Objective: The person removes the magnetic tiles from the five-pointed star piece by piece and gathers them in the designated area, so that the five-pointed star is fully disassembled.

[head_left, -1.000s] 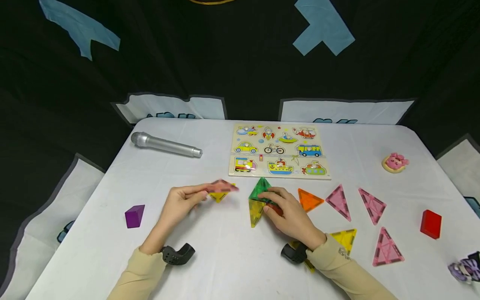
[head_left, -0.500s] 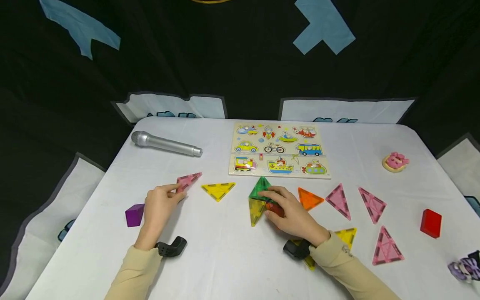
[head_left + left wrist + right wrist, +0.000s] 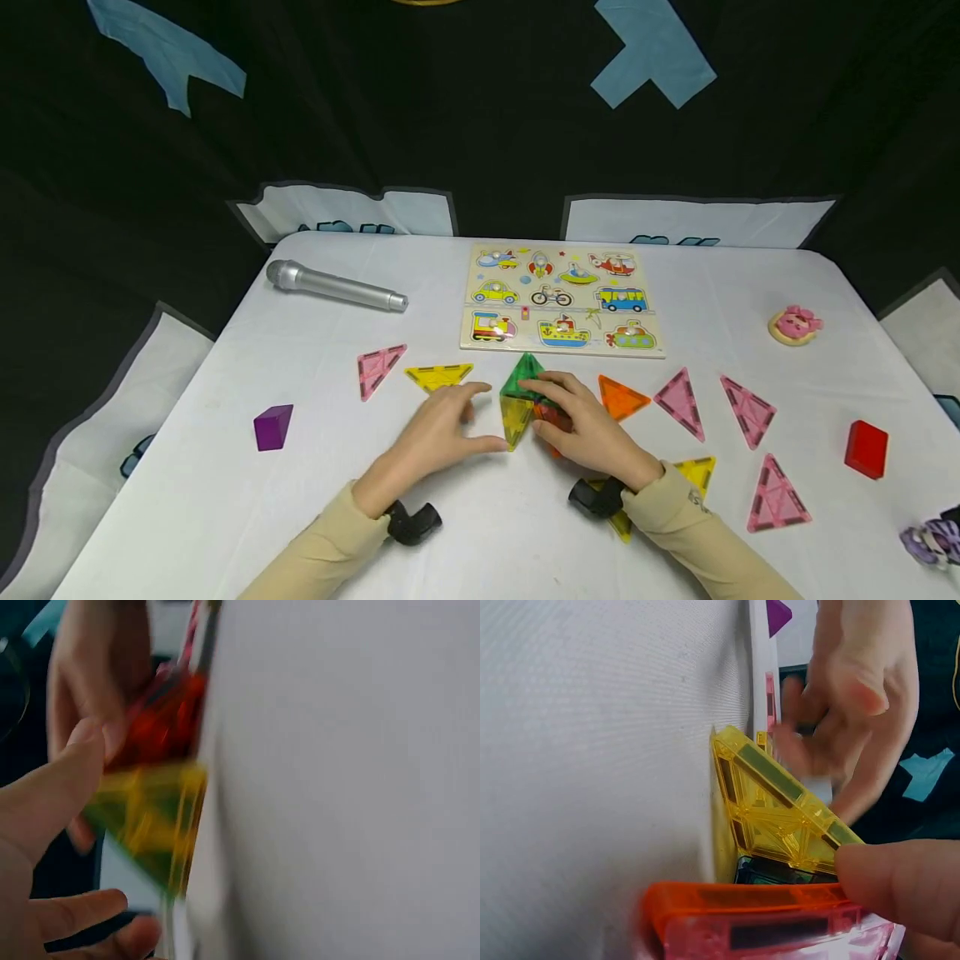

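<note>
A small upright build of magnetic tiles stands mid-table, with a green triangle (image 3: pixel 521 382), a yellow triangle (image 3: pixel 514 417) and an orange tile (image 3: pixel 735 901) joined to a pink tile (image 3: pixel 780 935). My right hand (image 3: pixel 596 433) holds it from the right, thumb at the front and fingers over the green side. On the other side my left hand (image 3: pixel 438 433) is spread and holds nothing, thumb tip close by the yellow triangle; whether they touch I cannot tell. Left of it lie a loose pink triangle (image 3: pixel 377 369) and a yellow triangle (image 3: pixel 435 377), partly covered by the left hand.
To the right lie an orange triangle (image 3: pixel 621 398), several pink triangles (image 3: pixel 776 498) and yellow tiles (image 3: pixel 697 472) partly under the right forearm. A picture puzzle board (image 3: pixel 562 300), silver microphone (image 3: pixel 337 286), purple block (image 3: pixel 273 427), red block (image 3: pixel 866 449) and pink figure (image 3: pixel 795 325) surround the work area.
My left hand carried a pink triangle leftward, laid it flat beside the yellow one and let go, then came back right to the build. My right hand stayed on the build.
</note>
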